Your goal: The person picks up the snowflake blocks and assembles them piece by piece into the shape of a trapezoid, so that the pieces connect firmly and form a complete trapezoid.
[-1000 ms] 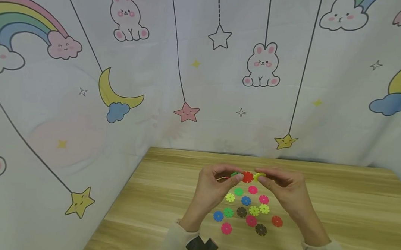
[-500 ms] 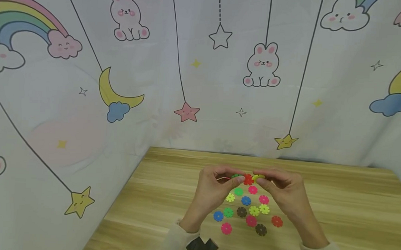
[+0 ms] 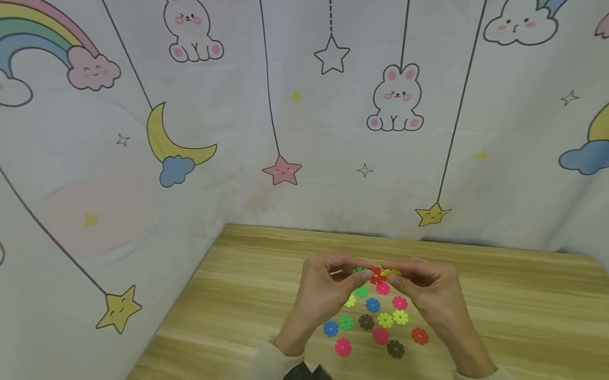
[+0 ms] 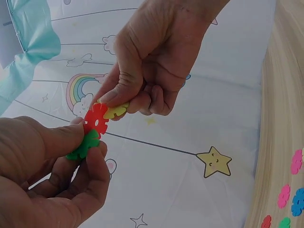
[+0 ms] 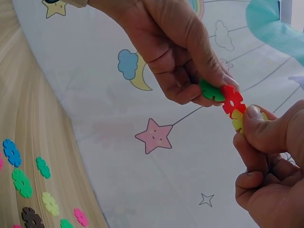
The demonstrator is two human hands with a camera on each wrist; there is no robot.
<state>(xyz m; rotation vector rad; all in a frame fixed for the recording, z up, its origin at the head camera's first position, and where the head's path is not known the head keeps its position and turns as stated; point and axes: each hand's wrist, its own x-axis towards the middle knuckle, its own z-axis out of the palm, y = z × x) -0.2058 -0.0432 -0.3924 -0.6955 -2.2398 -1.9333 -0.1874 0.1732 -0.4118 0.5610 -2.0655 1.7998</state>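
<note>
Above the far part of the table, both hands meet at a short row of notched plastic snowflake discs. My left hand (image 3: 325, 293) pinches the green snowflake disc (image 4: 84, 145) between thumb and fingers. A red snowflake disc (image 4: 96, 119), with a small hole in its middle, is joined to the green one at an angle. My right hand (image 3: 433, 292) pinches a yellow snowflake disc (image 5: 237, 121) by thumb and forefinger, its edge right at the red disc's rim. Fingertips partly cover the green and yellow discs.
Several loose snowflake discs lie flat on the wooden table (image 3: 217, 322) below the hands, among them a blue disc (image 3: 331, 328), a black disc (image 3: 395, 349) and a red disc (image 3: 420, 335). A printed white curtain (image 3: 327, 128) hangs behind the table.
The right hand has moved slightly left, bringing the yellow disc in against the red one and tilting it more edge-on. The red disc has dropped a little; the loose discs lie as before.
</note>
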